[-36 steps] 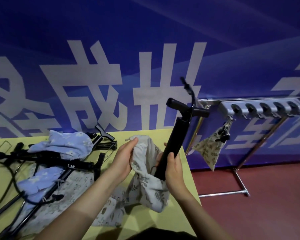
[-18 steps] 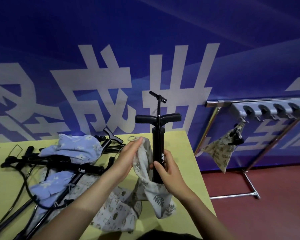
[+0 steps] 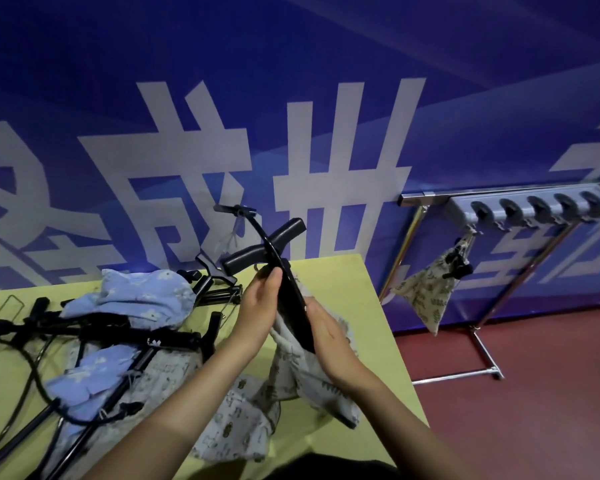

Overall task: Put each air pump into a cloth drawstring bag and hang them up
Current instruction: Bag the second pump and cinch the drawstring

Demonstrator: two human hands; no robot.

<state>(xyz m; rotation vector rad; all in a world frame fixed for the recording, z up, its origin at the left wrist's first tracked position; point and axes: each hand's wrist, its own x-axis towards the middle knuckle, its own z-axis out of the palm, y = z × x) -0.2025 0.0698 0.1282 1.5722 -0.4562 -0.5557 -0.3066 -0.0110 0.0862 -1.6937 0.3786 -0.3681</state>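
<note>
A black air pump (image 3: pixel 291 299) with a T-handle leans top-left over the yellow-green table (image 3: pixel 354 292). Its lower end is inside a beige leaf-print drawstring bag (image 3: pixel 305 379). My left hand (image 3: pixel 258 308) holds the bag's rim up against the pump's upper barrel, with the thumb lying along it. My right hand (image 3: pixel 328 339) grips the lower barrel where it enters the cloth. One filled leaf-print bag (image 3: pixel 426 299) hangs from the first hook of the grey hook rail (image 3: pixel 530 206).
On the table's left lie several more black pumps (image 3: pixel 94 329) with hoses, two blue floral bags (image 3: pixel 142 296) and pale printed bags (image 3: pixel 232 431). The chrome rack frame (image 3: pixel 482 344) stands on the red floor at the right. A blue banner wall is behind.
The pump has tipped from upright to leaning left and sits lower in the bag. My left hand has lifted the bag's rim higher along the barrel.
</note>
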